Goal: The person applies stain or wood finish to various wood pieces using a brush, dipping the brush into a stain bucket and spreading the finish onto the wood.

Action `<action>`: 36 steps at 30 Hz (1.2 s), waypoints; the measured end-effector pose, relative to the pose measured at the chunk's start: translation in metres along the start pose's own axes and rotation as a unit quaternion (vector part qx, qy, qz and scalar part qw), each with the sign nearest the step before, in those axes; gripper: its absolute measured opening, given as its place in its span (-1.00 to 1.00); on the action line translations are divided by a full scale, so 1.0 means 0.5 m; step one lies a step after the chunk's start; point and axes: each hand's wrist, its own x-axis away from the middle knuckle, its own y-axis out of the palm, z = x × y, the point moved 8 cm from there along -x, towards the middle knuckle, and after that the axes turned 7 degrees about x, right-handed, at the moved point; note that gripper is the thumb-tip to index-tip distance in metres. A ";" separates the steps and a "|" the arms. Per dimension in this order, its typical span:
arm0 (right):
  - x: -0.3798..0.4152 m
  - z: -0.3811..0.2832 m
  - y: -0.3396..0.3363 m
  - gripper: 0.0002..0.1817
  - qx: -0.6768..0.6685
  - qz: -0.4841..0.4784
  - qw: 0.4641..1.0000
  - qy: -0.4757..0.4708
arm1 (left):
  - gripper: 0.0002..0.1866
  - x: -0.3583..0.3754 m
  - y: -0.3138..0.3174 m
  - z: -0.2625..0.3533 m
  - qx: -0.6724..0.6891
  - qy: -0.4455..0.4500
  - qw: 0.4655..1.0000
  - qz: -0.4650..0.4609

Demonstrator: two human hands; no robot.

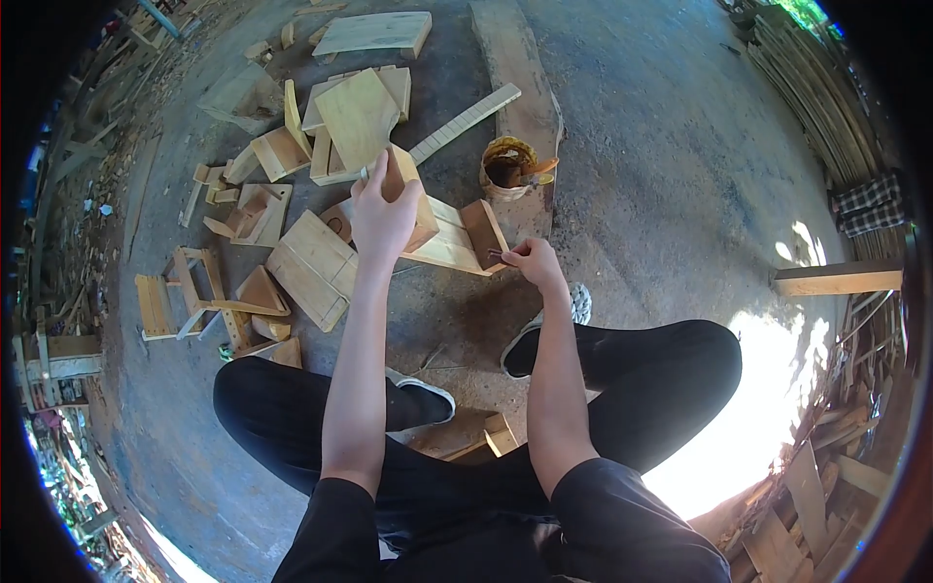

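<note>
My left hand (386,209) is closed around a thick wooden block (420,207) at one end of a wooden piece. From there a pale board (447,236) runs right to an upright end board (483,233). Beside that end board, my right hand (536,263) is pinched, with a small thin item (498,253) at the fingertips, too small to name. Just beyond my left hand lies a flat, shaped wooden panel (358,117) on other boards. A stained bucket (507,167) with an orange-handled tool in it stands behind the end board.
Several wooden assemblies (260,214) and a slatted panel (313,269) lie on the concrete floor to the left. A long plank (505,49) stretches away behind the bucket. Stacked wood strips (792,87) and a projecting beam (838,279) are at the right.
</note>
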 end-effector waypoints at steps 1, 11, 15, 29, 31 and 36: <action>-0.007 0.002 0.008 -0.67 0.000 -0.001 1.000 0.000 | -0.19 0.005 -0.002 0.008 0.016 0.014 1.000 -0.006; -0.146 -0.061 0.048 -0.64 -0.036 0.184 0.982 -0.017 | -0.18 0.038 0.013 0.048 -0.033 0.087 0.996 -0.002; -0.156 -0.081 0.052 -0.66 -0.019 0.224 0.974 -0.033 | -0.16 0.029 0.007 0.024 -0.033 0.041 0.999 0.008; -0.015 0.003 0.014 -0.66 -0.010 0.068 0.996 0.054 | -0.18 0.013 -0.002 0.011 -0.022 -0.006 0.999 0.023; -0.038 -0.005 0.027 -0.65 -0.014 0.104 0.993 0.052 | -0.18 0.021 0.000 0.021 -0.020 0.010 1.000 0.021; -0.120 -0.072 0.042 -0.65 -0.001 0.176 0.984 0.005 | -0.19 0.049 0.015 0.057 -0.032 0.038 0.999 0.021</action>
